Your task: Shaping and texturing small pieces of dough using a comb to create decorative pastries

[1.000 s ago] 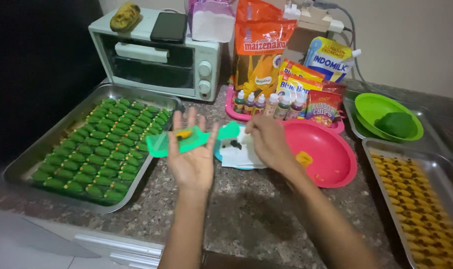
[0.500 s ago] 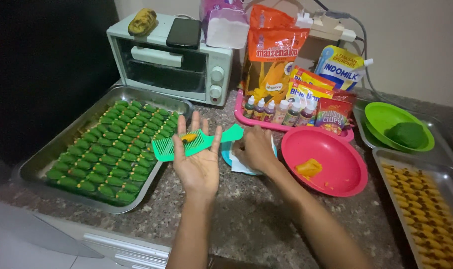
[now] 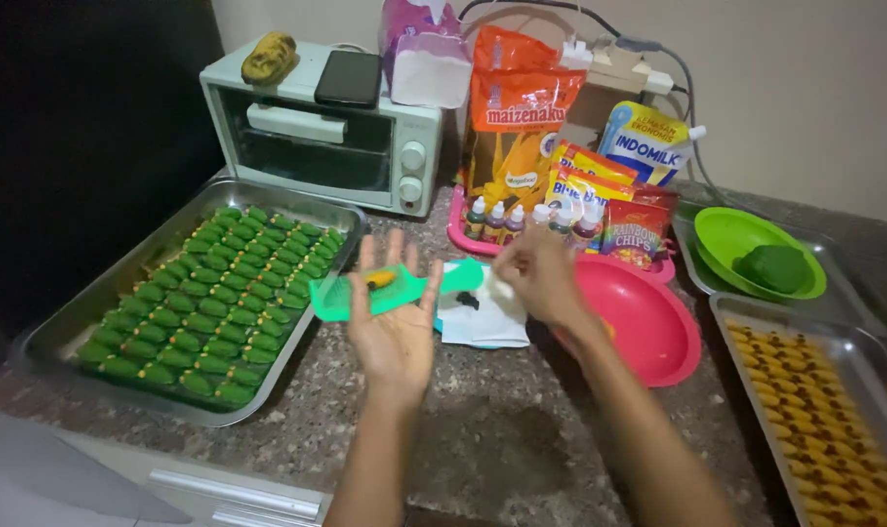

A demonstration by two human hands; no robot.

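A green comb (image 3: pixel 390 291) lies flat across the fingers of the left hand (image 3: pixel 395 327), which is held palm up over the worktop (image 3: pixel 483 429) with the grip spread apart; a small yellow-orange piece of dough (image 3: pixel 381 279) sits on the comb's teeth. At three o'clock from it the right hand (image 3: pixel 539 278) hovers with its fingers curled together around something pale, though what it pinches cannot be told. Under both hands lies a white cloth (image 3: pixel 478 317), and at three o'clock from that a pink bowl (image 3: pixel 648 327). At nine o'clock a metal tray (image 3: pixel 48 337) holds rows of green pieces. At eleven o'clock stands a pale green toaster oven (image 3: pixel 317 146) with a dark phone (image 3: pixel 348 78) flat on top. At twelve o'clock a pink tray (image 3: pixel 460 237) carries small dropper bottles (image 3: pixel 497 220), backed by a tall orange bag (image 3: pixel 522 122), a flat yellow-and-red packet (image 3: pixel 588 185), a red sprinkle pouch (image 3: pixel 637 232) and a white-and-blue spouted pouch (image 3: pixel 648 141). At two o'clock a green bowl (image 3: pixel 726 239) holds a green dough lump (image 3: pixel 775 266), and at four o'clock a second tray (image 3: pixel 731 317) holds yellow pieces.
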